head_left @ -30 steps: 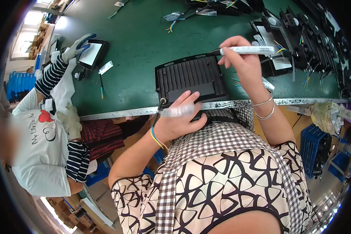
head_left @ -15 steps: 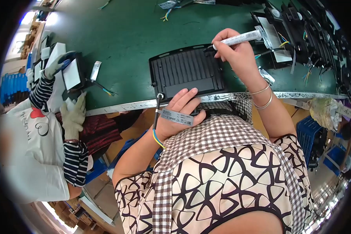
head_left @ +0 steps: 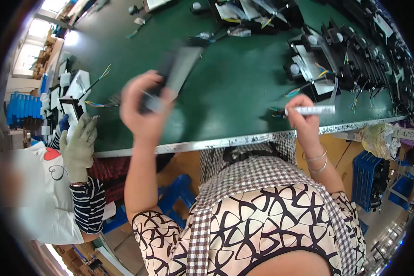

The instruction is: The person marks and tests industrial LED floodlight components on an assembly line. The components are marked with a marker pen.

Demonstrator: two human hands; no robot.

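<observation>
My left hand (head_left: pixel 145 108) is closed around a black floodlight (head_left: pixel 181 66), lifted and tilted above the green table, its pale front panel turned to the right. Both hand and lamp are smeared by motion. In my right hand (head_left: pixel 304 122) a white marker pen (head_left: pixel 315 110) lies pinched between thumb and fingers, pointing left, near the table's front edge. Wire ends (head_left: pixel 277 112) lie just left of that hand. Beyond it are floodlights (head_left: pixel 313 64) with loose cables and coloured wires.
Rows of black floodlights (head_left: pixel 365 57) fill the table's right side; more lamps (head_left: pixel 257 14) lie at the back. At left, a co-worker's gloved hand (head_left: pixel 80 140) is beside another floodlight (head_left: pixel 71 108). A blue crate (head_left: pixel 367 181) stands below the table at right.
The ribbed floodlight has left the table's front edge, raised and carried left and away by my left hand. My right hand, with the marker, has moved right and nearer to me.
</observation>
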